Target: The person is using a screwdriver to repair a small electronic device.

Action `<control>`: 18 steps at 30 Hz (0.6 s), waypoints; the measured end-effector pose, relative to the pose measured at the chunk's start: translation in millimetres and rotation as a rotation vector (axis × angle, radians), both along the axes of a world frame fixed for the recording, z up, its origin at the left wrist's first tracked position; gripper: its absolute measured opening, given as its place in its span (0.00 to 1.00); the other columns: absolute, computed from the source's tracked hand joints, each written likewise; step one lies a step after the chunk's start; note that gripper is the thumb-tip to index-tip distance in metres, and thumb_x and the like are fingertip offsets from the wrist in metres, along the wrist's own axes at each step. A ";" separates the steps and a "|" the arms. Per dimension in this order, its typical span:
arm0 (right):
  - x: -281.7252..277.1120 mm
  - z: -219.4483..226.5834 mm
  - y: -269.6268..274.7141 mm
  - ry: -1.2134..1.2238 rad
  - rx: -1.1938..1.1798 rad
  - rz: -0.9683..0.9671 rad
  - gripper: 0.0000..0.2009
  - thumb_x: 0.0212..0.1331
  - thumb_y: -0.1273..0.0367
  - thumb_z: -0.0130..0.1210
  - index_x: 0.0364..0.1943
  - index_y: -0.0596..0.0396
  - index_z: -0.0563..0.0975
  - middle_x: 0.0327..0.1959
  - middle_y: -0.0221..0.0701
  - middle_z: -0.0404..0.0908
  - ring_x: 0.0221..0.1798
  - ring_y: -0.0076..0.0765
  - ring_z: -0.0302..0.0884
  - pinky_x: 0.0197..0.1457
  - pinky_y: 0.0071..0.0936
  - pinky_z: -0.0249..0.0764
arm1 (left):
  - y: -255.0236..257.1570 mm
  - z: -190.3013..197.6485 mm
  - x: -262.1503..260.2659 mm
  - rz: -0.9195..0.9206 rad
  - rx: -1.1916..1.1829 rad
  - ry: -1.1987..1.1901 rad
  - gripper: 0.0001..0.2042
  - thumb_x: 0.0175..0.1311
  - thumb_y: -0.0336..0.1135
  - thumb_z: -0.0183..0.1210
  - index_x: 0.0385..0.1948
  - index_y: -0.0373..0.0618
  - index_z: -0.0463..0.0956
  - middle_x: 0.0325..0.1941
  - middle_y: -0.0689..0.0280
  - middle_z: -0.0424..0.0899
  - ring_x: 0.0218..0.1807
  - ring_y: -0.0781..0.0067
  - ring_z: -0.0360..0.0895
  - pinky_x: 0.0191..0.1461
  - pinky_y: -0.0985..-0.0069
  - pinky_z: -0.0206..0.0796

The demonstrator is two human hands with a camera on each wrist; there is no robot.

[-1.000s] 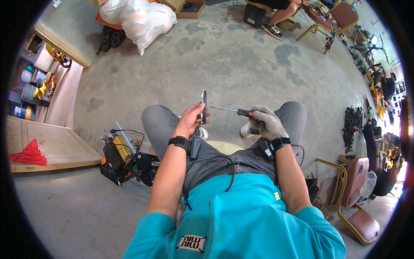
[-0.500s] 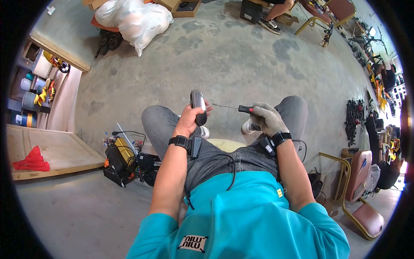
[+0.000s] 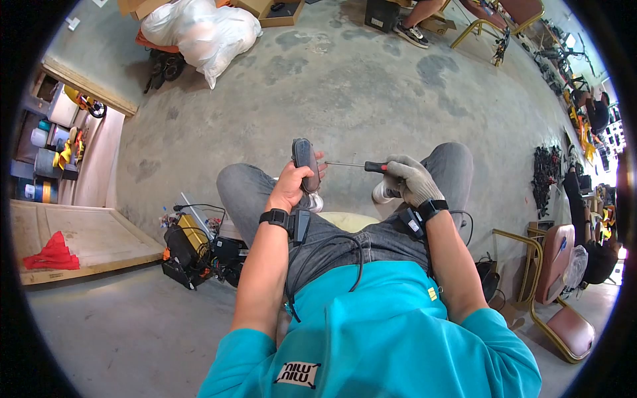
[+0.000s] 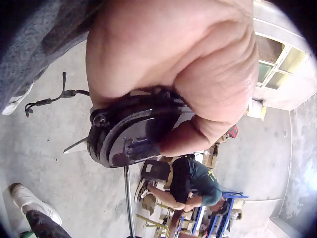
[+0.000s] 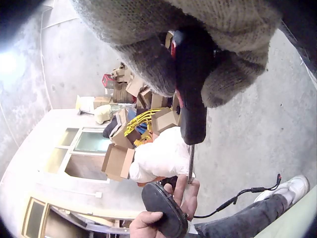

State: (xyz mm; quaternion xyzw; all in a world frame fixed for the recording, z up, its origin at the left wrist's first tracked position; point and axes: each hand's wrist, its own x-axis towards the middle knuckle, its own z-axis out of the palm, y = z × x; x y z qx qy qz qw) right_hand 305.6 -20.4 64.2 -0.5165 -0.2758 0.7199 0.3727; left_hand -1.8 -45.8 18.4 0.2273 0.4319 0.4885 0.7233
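Observation:
A black oval casing is held upright in my bare left hand, thumb across one face and fingers behind it. In the left wrist view the casing's glossy face and layered rim show. A thin black cable with a connector trails from it in the right wrist view. My right hand, in a grey knit glove, grips a screwdriver by its black and red handle. Its metal shaft points left, the tip close beside the casing and left fingertips.
Black gear and cables lie on the floor by my left leg. A wooden board with a red cloth is further left. White bags stand ahead, a chair at right. Another person sits ahead, seen in the left wrist view.
The left hand has turned the casing from edge-on to showing a broad face, which now looks dull rather than shiny. The screwdriver has shifted only slightly and stays in the right hand.

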 end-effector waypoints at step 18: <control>-0.5 -0.6 -0.2 0.003 -0.001 0.021 0.16 0.63 0.70 0.60 0.51 0.67 0.76 0.32 0.33 0.77 0.29 0.24 0.74 0.28 0.19 0.68 | 2.0 -8.0 -1.9 -0.056 -0.006 0.016 0.25 0.55 0.20 0.47 0.59 0.26 0.68 0.66 0.46 0.74 0.68 0.47 0.74 0.71 0.59 0.69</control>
